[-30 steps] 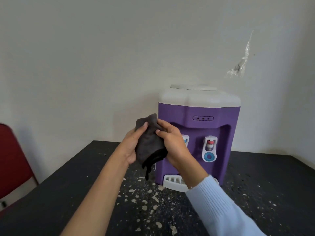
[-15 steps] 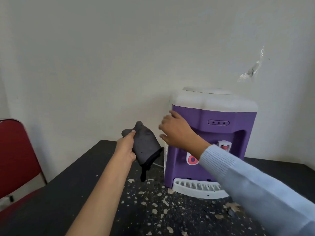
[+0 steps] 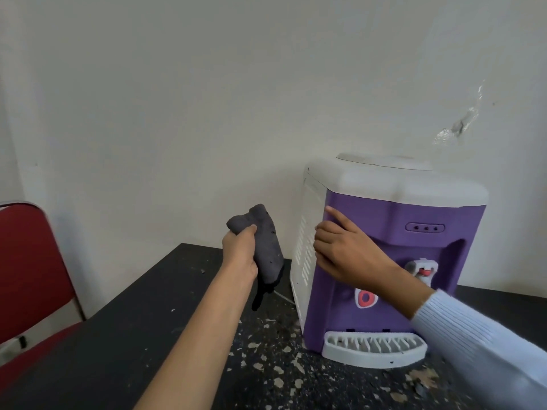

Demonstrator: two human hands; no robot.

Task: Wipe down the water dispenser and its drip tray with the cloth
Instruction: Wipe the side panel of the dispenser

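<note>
A purple water dispenser [image 3: 408,220] with a white top and white vented left side stands on the table against the wall. Its white slotted drip tray [image 3: 374,349] sticks out at the base. My left hand [image 3: 240,255] grips a dark grey cloth [image 3: 266,247], bunched and hanging down, held in the air just left of the dispenser's vented side. My right hand [image 3: 343,251] rests against the dispenser's front left corner, index finger stretched up along the purple edge, the other fingers curled round the corner. It covers part of the left tap.
The black table [image 3: 124,335] is flecked with pale flakes of debris near the dispenser. A red chair [image 3: 26,267] stands at the left edge. A thin white cord [image 3: 284,297] runs behind the dispenser. The white wall has a torn patch [image 3: 458,122] at upper right.
My right hand let go of the cloth and moved onto the dispenser's front left corner. My left hand now holds the cloth alone, closer to the vented side.
</note>
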